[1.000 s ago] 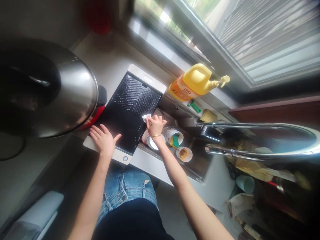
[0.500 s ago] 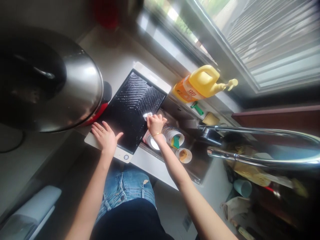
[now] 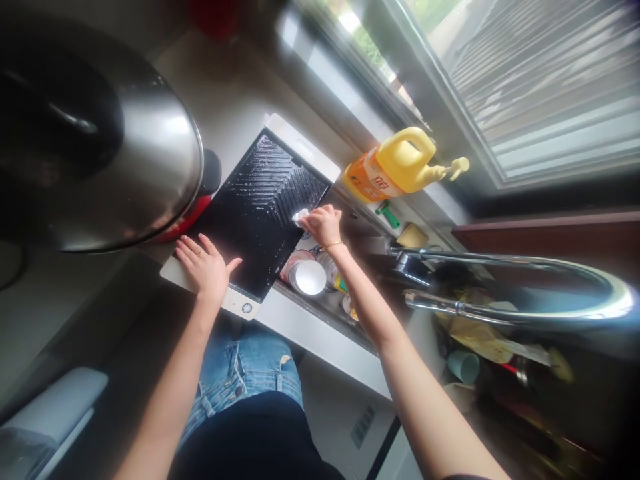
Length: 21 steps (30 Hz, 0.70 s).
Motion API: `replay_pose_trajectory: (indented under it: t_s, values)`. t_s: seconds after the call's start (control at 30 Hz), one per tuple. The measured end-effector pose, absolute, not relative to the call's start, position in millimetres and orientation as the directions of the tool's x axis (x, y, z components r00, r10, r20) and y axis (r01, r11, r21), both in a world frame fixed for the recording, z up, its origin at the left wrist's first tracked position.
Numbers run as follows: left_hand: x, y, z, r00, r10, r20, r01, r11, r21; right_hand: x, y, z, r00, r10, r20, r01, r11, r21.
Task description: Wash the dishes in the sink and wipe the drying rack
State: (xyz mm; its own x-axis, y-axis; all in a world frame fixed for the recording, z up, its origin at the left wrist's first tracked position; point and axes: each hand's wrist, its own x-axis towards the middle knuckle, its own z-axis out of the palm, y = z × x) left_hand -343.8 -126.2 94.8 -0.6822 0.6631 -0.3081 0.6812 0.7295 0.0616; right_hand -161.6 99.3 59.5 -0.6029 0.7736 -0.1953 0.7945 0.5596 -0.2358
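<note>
A black electric griddle [image 3: 240, 213] with a pale frame lies across the counter and over the sink's edge. Its far part is ridged and wet with droplets; the near part is smooth. My left hand [image 3: 204, 265] rests flat with fingers spread on the near left corner of the griddle. With closed fingers, my right hand [image 3: 324, 225] grips a crumpled white tissue [image 3: 301, 217] at the griddle's right edge, beside the ridges. Part of the tissue is hidden in the fingers. A round dial [image 3: 247, 308] shows on the front frame.
Right of the griddle, a sink [image 3: 367, 233] holds stacked white bowls [image 3: 307, 277]. A yellow detergent jug [image 3: 395, 167], a green-handled tool [image 3: 388, 214] and a sponge [image 3: 413, 235] stand behind it. A chrome faucet [image 3: 500, 263] reaches right. A large steel-lidded pot [image 3: 160, 147] is at left.
My right hand has moved with the tissue slightly up and right along the griddle's edge, uncovering more of the white bowls. My left hand stays on the corner. The whole view has shifted a little.
</note>
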Motion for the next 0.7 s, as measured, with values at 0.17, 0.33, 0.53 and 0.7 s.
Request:
replay_pose_trajectory:
  t_s: [0.17,0.33,0.53,0.7]
  values:
    - [-343,-124,100,-0.687,0.652,-0.321,0.664,0.742,0.088,-162,72,51,-0.723,0.681,-0.121,0.683,0.677,-0.274]
    - [-344,-124,101,-0.681,0.655,-0.329,0.676,0.734,0.063,-209,101,48,-0.671,0.734,-0.102,0.72,0.612,-0.328]
    - [-344,-124,99,-0.679,0.664,-0.313,0.689,0.724,0.039,-201,83,59,-0.651,0.742,-0.16,0.745,0.586,-0.318]
    - [-344,-125,96,-0.684,0.665,-0.3,0.689,0.724,0.032,-181,57,49,-0.705,0.704,-0.088,0.693,0.656,-0.299]
